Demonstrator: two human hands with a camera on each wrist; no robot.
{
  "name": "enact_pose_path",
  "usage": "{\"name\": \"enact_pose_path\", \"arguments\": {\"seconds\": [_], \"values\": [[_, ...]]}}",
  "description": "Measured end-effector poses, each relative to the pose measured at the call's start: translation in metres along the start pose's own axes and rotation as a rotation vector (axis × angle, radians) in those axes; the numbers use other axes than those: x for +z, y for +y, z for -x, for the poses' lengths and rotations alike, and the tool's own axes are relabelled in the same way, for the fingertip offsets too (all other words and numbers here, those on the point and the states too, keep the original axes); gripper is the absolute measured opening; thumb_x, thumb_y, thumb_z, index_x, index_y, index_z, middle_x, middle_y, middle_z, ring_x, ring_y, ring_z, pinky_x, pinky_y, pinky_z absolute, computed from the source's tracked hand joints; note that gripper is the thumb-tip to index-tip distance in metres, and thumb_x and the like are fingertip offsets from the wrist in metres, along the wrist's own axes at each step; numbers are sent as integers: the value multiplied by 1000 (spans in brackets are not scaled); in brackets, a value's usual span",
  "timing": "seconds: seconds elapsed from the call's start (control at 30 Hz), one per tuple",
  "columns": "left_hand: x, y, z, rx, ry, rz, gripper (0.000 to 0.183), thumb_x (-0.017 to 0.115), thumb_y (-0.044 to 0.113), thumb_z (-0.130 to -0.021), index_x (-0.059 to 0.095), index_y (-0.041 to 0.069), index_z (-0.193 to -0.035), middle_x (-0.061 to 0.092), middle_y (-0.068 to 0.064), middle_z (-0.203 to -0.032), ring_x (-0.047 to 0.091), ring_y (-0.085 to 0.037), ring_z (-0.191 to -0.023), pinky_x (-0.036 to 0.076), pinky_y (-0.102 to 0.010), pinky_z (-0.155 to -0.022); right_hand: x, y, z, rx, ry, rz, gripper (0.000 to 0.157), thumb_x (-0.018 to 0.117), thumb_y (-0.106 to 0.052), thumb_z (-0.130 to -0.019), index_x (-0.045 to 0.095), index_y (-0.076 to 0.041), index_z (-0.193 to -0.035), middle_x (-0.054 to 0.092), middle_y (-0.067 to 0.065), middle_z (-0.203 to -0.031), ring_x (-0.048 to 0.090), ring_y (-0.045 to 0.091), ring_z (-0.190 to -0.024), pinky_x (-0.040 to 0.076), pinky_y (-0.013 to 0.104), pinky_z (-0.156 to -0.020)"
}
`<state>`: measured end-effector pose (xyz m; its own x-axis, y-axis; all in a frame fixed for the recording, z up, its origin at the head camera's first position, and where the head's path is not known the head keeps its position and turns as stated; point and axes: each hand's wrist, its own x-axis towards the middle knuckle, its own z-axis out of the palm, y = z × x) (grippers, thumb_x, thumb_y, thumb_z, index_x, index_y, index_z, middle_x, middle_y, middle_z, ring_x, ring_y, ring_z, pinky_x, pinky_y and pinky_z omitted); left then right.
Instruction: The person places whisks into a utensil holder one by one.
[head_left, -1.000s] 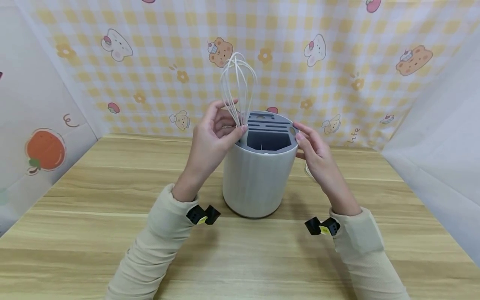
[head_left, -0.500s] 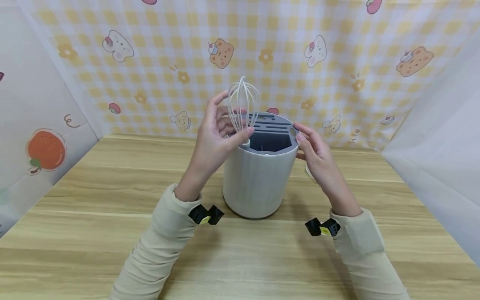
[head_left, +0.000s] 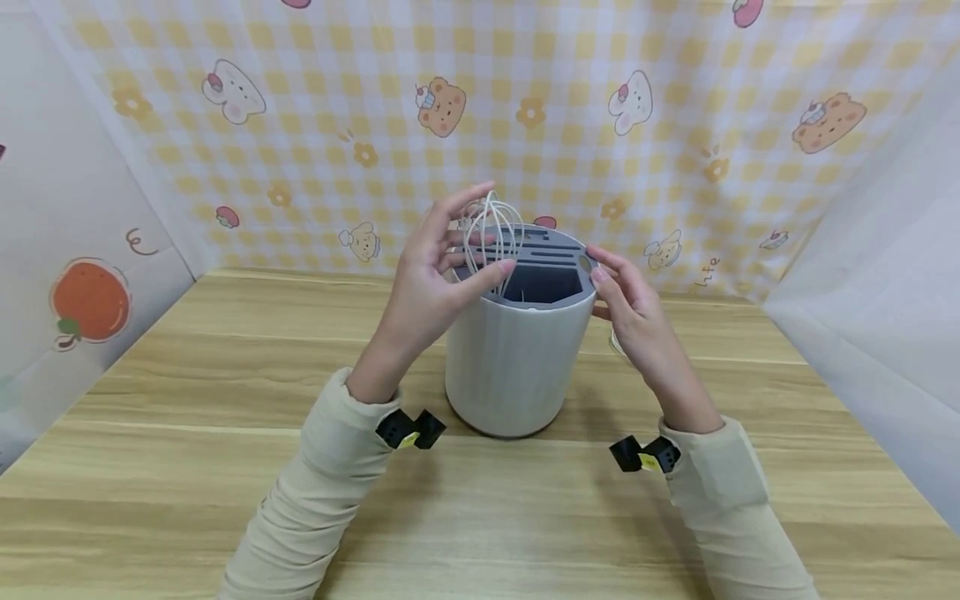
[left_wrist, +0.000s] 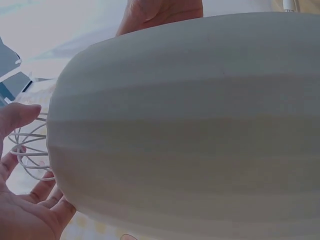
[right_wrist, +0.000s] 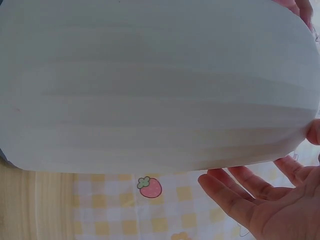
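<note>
A grey utensil holder (head_left: 510, 367) stands upright on the table, its dark slotted insert (head_left: 543, 292) facing up. Handle down, a whisk (head_left: 491, 237) sits in the insert's left side; only its cream wire loops show above the rim. My left hand (head_left: 431, 275) surrounds these loops, thumb in front and fingers spread behind. In the left wrist view, the whisk wires (left_wrist: 32, 155) lie between thumb and fingers, loosely, with gaps. My right hand (head_left: 633, 312) holds the holder's right rim, thumb and index finger at the edge; its other fingers (right_wrist: 225, 195) touch the outer wall.
The wooden table (head_left: 510, 517) runs up to a yellow checked cloth (head_left: 315, 133) at the back. Pale panels (head_left: 885, 208) stand at both sides. A small pale curved object (head_left: 617, 342), mostly hidden, lies behind my right hand.
The whisk has sunk down into the holder, its loops now much lower. My left hand has shifted slightly right, and its fingers have loosened around the wires. My right hand has stayed put.
</note>
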<state>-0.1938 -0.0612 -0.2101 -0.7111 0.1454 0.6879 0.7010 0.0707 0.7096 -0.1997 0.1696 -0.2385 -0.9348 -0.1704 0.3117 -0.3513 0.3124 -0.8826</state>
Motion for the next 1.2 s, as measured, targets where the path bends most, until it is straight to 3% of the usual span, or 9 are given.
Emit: {"name": "enact_pose_path", "arguments": {"seconds": [0.23,0.47,1.2], "values": [[0,-3,1,48,-36,-183,57,72,15,-79,47,15,-131,50,-7,-123,58,-23,-97,52,-30,-86,-1,1,0,0,-5,20,50,37,-38,-99,35,-15,-142,48,14,-131,53,17,-111,43,49,-99],[-1,-5,0,76,-75,-260,51,71,19,-81,49,13,-126,54,-9,-119,59,-18,-96,51,-27,-88,-1,1,0,-1,-1,23,50,37,-38,-99,35,-14,-142,49,14,-129,54,20,-112,43,48,-99],[-1,-3,1,72,-95,-261,49,70,18,-82,49,11,-125,55,-8,-120,62,-19,-100,51,-27,-87,-1,0,0,-1,-2,15,48,37,-36,-99,36,-13,-142,49,14,-127,54,22,-112,44,47,-99]]}}
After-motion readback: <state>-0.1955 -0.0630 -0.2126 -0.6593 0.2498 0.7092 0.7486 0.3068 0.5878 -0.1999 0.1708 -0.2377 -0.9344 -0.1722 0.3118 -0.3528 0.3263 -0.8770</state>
